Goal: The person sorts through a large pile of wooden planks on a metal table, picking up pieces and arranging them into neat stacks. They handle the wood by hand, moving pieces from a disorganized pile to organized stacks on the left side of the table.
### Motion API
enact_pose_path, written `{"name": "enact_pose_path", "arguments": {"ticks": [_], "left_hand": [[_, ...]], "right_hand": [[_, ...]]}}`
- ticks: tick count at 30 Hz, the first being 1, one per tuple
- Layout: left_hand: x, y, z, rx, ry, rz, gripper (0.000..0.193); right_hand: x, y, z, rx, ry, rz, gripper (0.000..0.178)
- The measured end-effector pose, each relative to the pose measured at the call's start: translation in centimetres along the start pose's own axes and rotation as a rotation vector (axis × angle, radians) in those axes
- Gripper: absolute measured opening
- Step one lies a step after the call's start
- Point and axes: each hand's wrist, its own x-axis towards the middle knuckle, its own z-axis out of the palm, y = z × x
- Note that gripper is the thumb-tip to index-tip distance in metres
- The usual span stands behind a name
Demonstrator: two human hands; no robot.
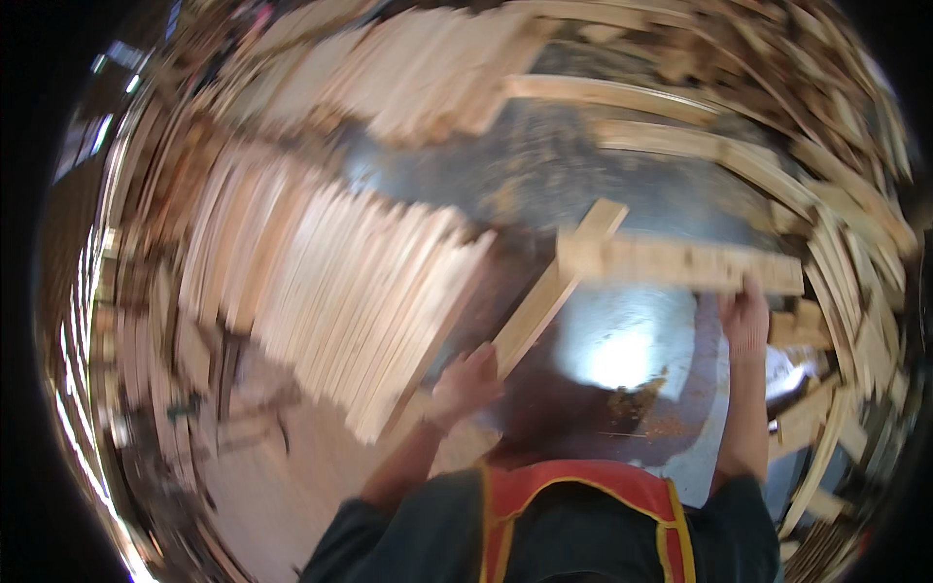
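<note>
My left hand [469,385] grips the near end of a narrow wooden board [533,325], which slants away to the far right. At its near end, my right hand [745,313] holds a second wooden board [680,264] that lies almost crosswise in the view and looks blurred by motion. The two boards cross near the left end of the second one, which hides part of the first. Just left of my left hand stands a row of boards [340,277] packed side by side. A shiny grey table surface [632,335] shows beneath both boards.
Another row of boards [418,73] lies at the back. Loose planks [661,136] rest along the far right, and a heap of offcuts [846,282] lines the right side. Sawdust [661,423] is scattered on the surface. A pale wooden panel [282,496] sits at lower left.
</note>
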Motion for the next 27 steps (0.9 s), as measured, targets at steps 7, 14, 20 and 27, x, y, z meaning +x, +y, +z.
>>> {"name": "enact_pose_path", "arguments": {"ticks": [7,14,20,27], "left_hand": [[-4.3,-8.8,0.4,-0.824,-0.135,0.051,0.052],[-11.2,-17.2,-3.7,-0.349,0.957,0.081,0.042],[-9.5,-36.2,-3.2,-1.633,0.963,-0.532,0.034],[-16.3,-29.4,4.7,-1.807,0.136,-0.39,0.021]], "right_hand": [[-11.0,22.4,9.5,-0.734,0.15,0.235,0.025],[-15.6,38.2,21.1,-0.768,-0.293,0.523,0.037],[-16.2,43.2,19.5,-0.884,-0.021,0.291,0.038],[-13.0,40.3,20.7,-0.929,-0.002,-0.072,0.045]]}}
